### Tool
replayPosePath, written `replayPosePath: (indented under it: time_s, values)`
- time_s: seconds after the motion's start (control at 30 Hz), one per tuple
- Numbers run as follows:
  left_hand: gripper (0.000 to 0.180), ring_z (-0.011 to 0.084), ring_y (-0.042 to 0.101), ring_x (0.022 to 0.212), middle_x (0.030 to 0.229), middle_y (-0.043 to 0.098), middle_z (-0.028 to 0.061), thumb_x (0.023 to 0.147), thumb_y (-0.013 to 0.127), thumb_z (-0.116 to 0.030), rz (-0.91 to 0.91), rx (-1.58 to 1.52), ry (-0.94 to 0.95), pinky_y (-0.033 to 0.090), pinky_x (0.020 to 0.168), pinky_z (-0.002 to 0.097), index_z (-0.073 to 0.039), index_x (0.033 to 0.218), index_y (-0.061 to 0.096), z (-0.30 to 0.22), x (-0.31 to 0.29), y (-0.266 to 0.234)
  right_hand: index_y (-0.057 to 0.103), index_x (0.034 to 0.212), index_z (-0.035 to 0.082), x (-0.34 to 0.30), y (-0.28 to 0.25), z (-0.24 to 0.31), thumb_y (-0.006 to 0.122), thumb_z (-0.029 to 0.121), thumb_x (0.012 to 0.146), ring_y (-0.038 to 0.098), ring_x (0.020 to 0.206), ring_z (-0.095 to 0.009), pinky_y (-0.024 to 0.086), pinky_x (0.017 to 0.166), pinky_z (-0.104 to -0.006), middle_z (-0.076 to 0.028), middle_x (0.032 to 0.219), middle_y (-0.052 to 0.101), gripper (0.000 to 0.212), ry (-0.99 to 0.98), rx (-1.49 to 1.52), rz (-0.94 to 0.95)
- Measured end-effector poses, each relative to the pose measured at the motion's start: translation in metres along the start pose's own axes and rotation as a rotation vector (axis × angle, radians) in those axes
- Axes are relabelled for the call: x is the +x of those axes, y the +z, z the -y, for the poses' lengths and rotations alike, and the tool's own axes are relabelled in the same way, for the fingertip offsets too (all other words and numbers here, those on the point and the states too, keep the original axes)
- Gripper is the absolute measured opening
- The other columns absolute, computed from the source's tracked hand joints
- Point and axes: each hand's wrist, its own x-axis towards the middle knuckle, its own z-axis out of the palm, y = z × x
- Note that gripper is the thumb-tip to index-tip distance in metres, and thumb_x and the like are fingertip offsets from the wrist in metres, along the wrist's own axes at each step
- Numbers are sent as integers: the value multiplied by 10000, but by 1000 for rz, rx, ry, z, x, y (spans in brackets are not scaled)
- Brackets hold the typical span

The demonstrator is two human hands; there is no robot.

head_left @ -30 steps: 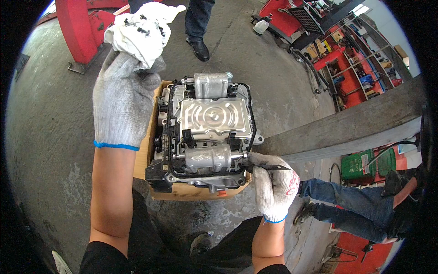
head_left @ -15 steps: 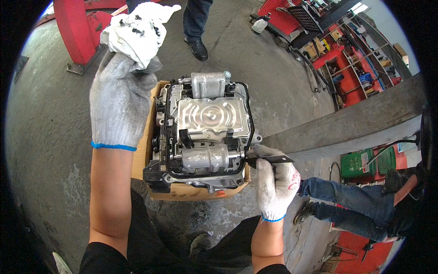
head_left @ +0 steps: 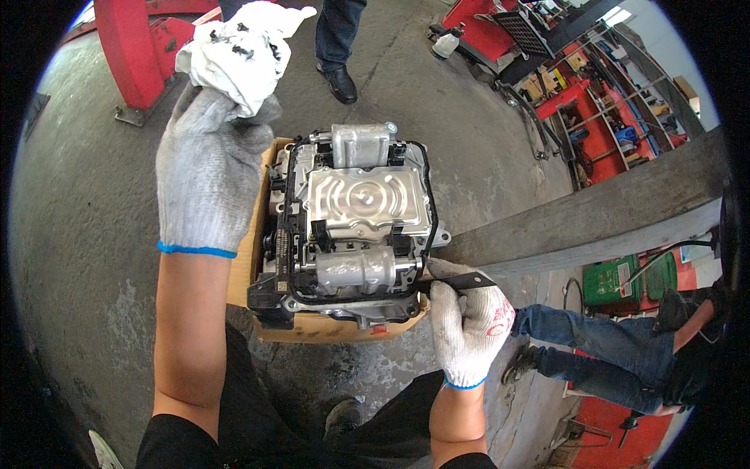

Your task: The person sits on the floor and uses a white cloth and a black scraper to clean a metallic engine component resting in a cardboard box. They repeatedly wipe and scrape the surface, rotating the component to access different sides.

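My left hand [head_left: 209, 176], in a grey knit glove with a blue cuff, is raised at the upper left. Its fingers are closed on a white rag [head_left: 244, 59] marked with black smears. In the middle, a silver-and-black gearbox control unit [head_left: 367, 199] rests on a cardboard box [head_left: 293, 330]. A black gasket [head_left: 429, 168] runs around its edge. Beside the unit's lower right corner, my right hand [head_left: 473, 332], gloved in white, pinches a flat dark scraper blade [head_left: 467, 281] with a hole near one end. The blade's other end is partly hidden by the fingers.
A grey metal beam [head_left: 594, 215] reaches in from the right, close to the unit. One person's leg [head_left: 337, 39] stands beyond it; another person in jeans [head_left: 598, 344] is at the right. A red post [head_left: 129, 55] rises at the far left, and shelving [head_left: 609, 117] at the far right.
My right hand has turned a little and shifted slightly, with the blade now tilted more along the unit's corner. The left hand with the rag has barely moved.
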Motion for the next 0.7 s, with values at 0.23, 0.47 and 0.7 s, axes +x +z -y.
replayPosePath:
  time_s: [0.23, 0.47, 0.7]
  values:
    - [242, 142, 669, 831, 1061, 704, 42, 1023, 589, -190, -20, -35, -8, 475, 599, 238, -95, 1244, 615, -2, 2, -8, 743, 974, 77, 1, -2, 15, 754, 44, 779, 685, 749, -319, 544, 718, -407, -117, 872, 729, 198, -153, -179, -5]
    - [243, 149, 684, 847, 1048, 718, 43, 1023, 587, -185, -5, 9, 34, 494, 635, 244, -92, 1242, 633, -7, 12, -15, 753, 963, 73, -13, 5, 11, 750, 31, 778, 697, 763, -309, 548, 726, -391, -116, 891, 741, 189, -15, -111, -109]
    - [250, 143, 657, 845, 1059, 709, 56, 1026, 575, -176, 4, -47, 13, 465, 641, 251, -73, 1250, 623, -9, 18, -22, 763, 978, 71, -19, 7, 26, 737, 34, 795, 711, 787, -297, 553, 751, -374, -116, 910, 750, 188, 19, -220, -95]
